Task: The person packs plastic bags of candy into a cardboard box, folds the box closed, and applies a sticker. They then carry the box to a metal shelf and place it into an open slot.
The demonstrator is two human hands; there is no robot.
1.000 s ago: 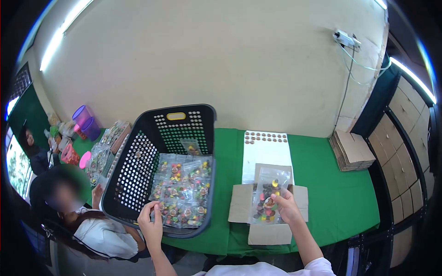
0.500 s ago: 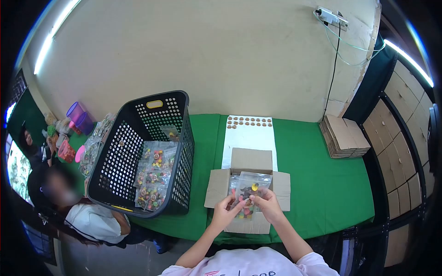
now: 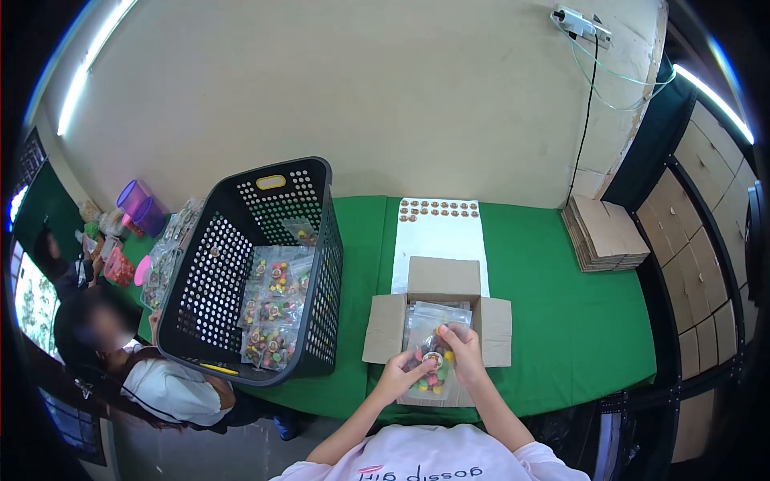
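Over the open cardboard box (image 3: 443, 277), both of my hands grip one clear plastic bag of colourful candies (image 3: 433, 378). A round sticker shows on its front. My left hand (image 3: 399, 378) holds the bag's left side, thumb beside the sticker. On the upper right side, the fingers of my right hand (image 3: 465, 353) are closed on the plastic, close to a yellow candy. More clear bags lie inside the box, partly hidden behind the held one. Behind the box lies a white sheet (image 3: 439, 250) with rows of round stickers along its far end.
Left of the box stands a tall dark basket (image 3: 321, 264) containing several candy bags (image 3: 277, 309). Flattened cardboard boxes (image 3: 605, 232) are stacked at the right on the green tablecloth (image 3: 561, 337). Other people (image 3: 172, 389) are at the far left, near purple containers (image 3: 143, 210) and more bags.
The candy bag has tilted and dropped slightly, and its sticker now shows more fully. My right hand has shifted up along the bag's edge. The view has moved slightly.
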